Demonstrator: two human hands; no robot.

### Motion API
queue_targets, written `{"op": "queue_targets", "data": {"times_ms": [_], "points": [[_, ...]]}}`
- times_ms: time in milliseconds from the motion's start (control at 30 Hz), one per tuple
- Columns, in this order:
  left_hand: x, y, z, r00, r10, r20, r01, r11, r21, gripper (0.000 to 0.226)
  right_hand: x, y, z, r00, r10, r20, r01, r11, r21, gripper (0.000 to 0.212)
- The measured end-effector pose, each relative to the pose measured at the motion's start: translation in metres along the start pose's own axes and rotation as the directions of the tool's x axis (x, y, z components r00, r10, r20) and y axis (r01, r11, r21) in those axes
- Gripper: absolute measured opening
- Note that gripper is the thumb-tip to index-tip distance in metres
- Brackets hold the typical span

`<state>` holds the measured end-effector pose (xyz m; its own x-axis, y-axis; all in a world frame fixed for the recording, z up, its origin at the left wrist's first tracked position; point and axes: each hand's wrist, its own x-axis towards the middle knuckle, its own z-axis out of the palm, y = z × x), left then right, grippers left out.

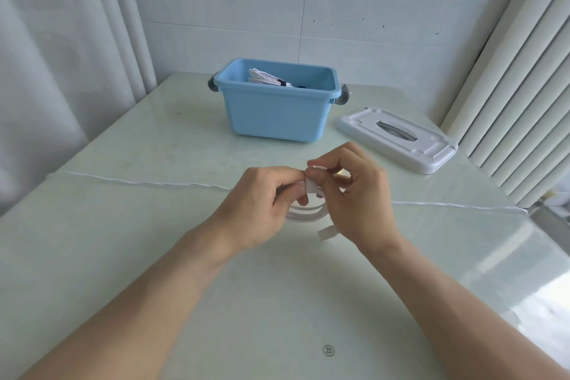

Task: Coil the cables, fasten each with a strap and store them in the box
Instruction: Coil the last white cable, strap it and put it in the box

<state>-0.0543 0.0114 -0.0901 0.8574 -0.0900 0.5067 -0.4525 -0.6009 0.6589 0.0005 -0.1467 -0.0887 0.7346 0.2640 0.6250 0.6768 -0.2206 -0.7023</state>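
On the pale green glossy surface (pixel 123 256), toward its far side and a little left of centre, stands the open light blue plastic storage box (pixel 274 108) with grey side latches. Inside it lies at least one coiled white cable bundle (pixel 265 79) cinched by a dark strap, and something dark sits beside it that is too small to identify. So part of the job looks finished: at least one cable is coiled, strapped and stored.

Nearer, in the middle of the scene, the left hand (pixel 262 203) has its fingers curled round the top of a coiled white cable (pixel 303 214), thumb and forefinger pinching it where the loops gather. The coil hangs between both hands, just above the surface and well apart from the box. A white fastening strap (pixel 311 187) crosses the loops at the pinch, and a loose flat white end (pixel 327 232) pokes out below the coil; whether that end is strap or cable plug I cannot tell. The right hand (pixel 354 194) pinches the strap at the top of the coil, apparently wrapping or closing it.

My reading: this cable is coiled and mid-fastening. What remains is to close the strap and put the bundle in the box. To the right of the box lies its white plastic lid (pixel 398 139) with a grey handle slot.
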Motion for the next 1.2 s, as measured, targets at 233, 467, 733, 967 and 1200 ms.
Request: {"op": "queue_targets", "data": {"times_ms": [233, 467, 733, 967, 1200], "points": [[0.003, -0.001, 0.002, 0.993, 0.079, -0.087, -0.079, 0.997, 0.009, 0.018, -0.002, -0.014, 0.004, 0.989, 0.079, -0.124, -0.074, 0.996, 0.047, 0.031], [0.003, -0.006, 0.006, 0.981, 0.118, -0.155, -0.088, 0.978, 0.188, 0.014, 0.000, -0.011, 0.006, 0.972, 0.231, 0.044, -0.231, 0.973, -0.005, 0.023], [-0.004, 0.002, 0.020, 0.950, 0.012, -0.313, 0.039, 0.987, 0.155, 0.042, 0.007, -0.012, 0.004, 0.908, 0.391, 0.153, -0.417, 0.884, 0.212, 0.019], [-0.002, 0.005, 0.027, 0.893, 0.326, -0.309, -0.219, 0.917, 0.334, 0.018, 0.017, -0.005, -0.021, 0.534, 0.566, 0.628, -0.845, 0.362, 0.393, 0.019], [-0.004, 0.004, 0.030, 0.936, 0.231, -0.266, -0.132, 0.930, 0.344, 0.017, 0.018, -0.009, -0.018, 0.509, 0.576, 0.640, -0.859, 0.395, 0.327, 0.025]]}}
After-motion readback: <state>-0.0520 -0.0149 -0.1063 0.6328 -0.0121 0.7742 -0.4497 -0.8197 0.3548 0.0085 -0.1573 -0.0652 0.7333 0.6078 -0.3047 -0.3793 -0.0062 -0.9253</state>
